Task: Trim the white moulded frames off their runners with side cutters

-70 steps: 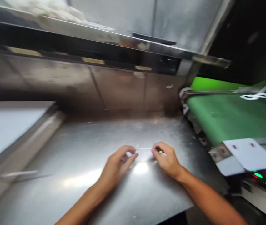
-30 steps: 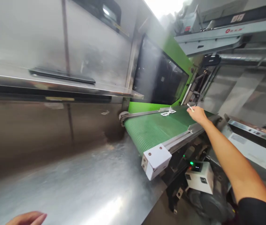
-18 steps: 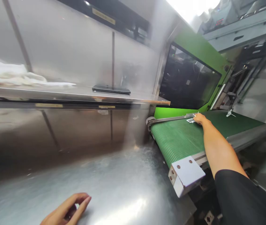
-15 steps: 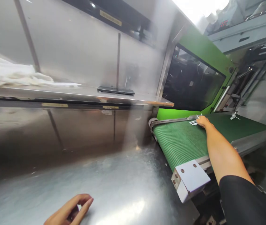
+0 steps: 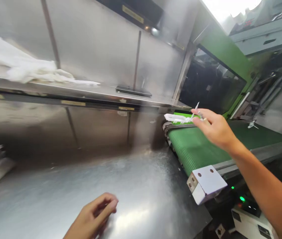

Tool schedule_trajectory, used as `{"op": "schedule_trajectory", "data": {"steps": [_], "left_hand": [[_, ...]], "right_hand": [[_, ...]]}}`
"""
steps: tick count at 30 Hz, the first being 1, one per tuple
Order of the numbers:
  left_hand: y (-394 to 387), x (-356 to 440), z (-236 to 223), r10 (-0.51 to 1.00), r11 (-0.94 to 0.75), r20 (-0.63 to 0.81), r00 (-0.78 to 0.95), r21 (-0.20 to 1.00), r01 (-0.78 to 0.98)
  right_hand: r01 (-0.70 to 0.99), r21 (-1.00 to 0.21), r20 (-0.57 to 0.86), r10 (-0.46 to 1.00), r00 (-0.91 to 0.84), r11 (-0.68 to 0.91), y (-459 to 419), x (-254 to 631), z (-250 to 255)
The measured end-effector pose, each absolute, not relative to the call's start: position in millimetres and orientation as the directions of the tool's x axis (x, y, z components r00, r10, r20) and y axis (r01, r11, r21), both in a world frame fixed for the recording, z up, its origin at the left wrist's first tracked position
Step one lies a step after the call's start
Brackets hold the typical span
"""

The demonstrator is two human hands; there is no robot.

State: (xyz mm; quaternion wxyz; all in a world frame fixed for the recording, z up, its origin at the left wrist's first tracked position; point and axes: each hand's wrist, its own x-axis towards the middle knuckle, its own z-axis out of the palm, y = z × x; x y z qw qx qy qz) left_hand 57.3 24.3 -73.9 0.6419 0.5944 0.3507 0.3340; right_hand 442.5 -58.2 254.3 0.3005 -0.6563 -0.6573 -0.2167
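Right hand (image 5: 216, 127) pinching a thin white plastic sliver (image 5: 197, 107) over a green conveyor belt (image 5: 193, 146), left hand (image 5: 96, 214) curling loosely above a steel table (image 5: 136, 179), its grip unclear

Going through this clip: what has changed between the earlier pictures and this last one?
The right hand has left the steel table and now sits raised over the green conveyor belt, pinching a thin white plastic piece. The left hand has let go of that piece and drawn back toward the table's near edge. The white cloth on the shelf stayed put.
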Motion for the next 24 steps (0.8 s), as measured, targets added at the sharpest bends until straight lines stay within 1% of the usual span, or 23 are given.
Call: {"op": "schedule_trajectory", "data": {"steps": [1, 2, 3, 4, 5, 7, 9, 10, 12, 14, 16, 20, 24], "left_hand": [[22, 57, -67, 0.806, 0.174, -0.084, 0.586, 0.980, -0.100], [20, 56, -60, 0.756, 0.286, -0.091, 0.649, 0.937, -0.202], [19, 54, -52, 0.721, 0.392, -0.080, 0.689, 0.866, -0.310], [18, 51, -44, 0.677, 0.485, -0.064, 0.733, 0.788, -0.379], [18, 48, -36, 0.644, 0.549, -0.034, 0.764, 0.716, -0.431], [21, 40, -23, 0.647, 0.616, -0.005, 0.763, 0.593, -0.518], [26, 33, -17, 0.691, 0.626, -0.032, 0.722, 0.527, -0.576], [29, 30, -17, 0.711, 0.614, -0.049, 0.701, 0.530, -0.585], [34, 25, -20, 0.756, 0.560, -0.071, 0.651, 0.585, -0.587], [37, 23, -23, 0.795, 0.496, -0.070, 0.603, 0.647, -0.579], [37, 25, -26, 0.815, 0.453, -0.054, 0.577, 0.680, -0.576], [34, 38, -35, 0.835, 0.420, -0.048, 0.548, 0.701, -0.577], [35, 54, -50, 0.862, 0.376, -0.079, 0.500, 0.760, -0.529]], "right_hand": [[0.979, -0.110, 0.663, 0.746, -0.058, 0.174, -62, 411, 235], [0.931, -0.132, 0.650, 0.739, -0.177, 0.339, -64, 381, 213], [0.884, -0.162, 0.632, 0.734, -0.248, 0.438, -66, 354, 189], [0.845, -0.180, 0.618, 0.726, -0.302, 0.504, -68, 330, 164], [0.817, -0.174, 0.617, 0.708, -0.344, 0.549, -68, 310, 139], [0.799, -0.145, 0.595, 0.697, -0.401, 0.584, -66, 281, 91], [0.800, -0.096, 0.591, 0.681, -0.433, 0.592, -61, 265, 50], [0.804, -0.068, 0.600, 0.668, -0.439, 0.590, -57, 261, 34], [0.818, -0.008, 0.627, 0.640, -0.444, 0.575, -47, 258, 10], [0.835, 0.048, 0.657, 0.613, -0.440, 0.548, -37, 259, -5], [0.849, 0.081, 0.687, 0.588, -0.426, 0.521, -27, 260, -13], [0.872, 0.088, 0.735, 0.560, -0.383, 0.481, -17, 263, -24], [0.862, 0.063, 0.710, 0.584, -0.393, 0.504, -22, 261, -34]]}}
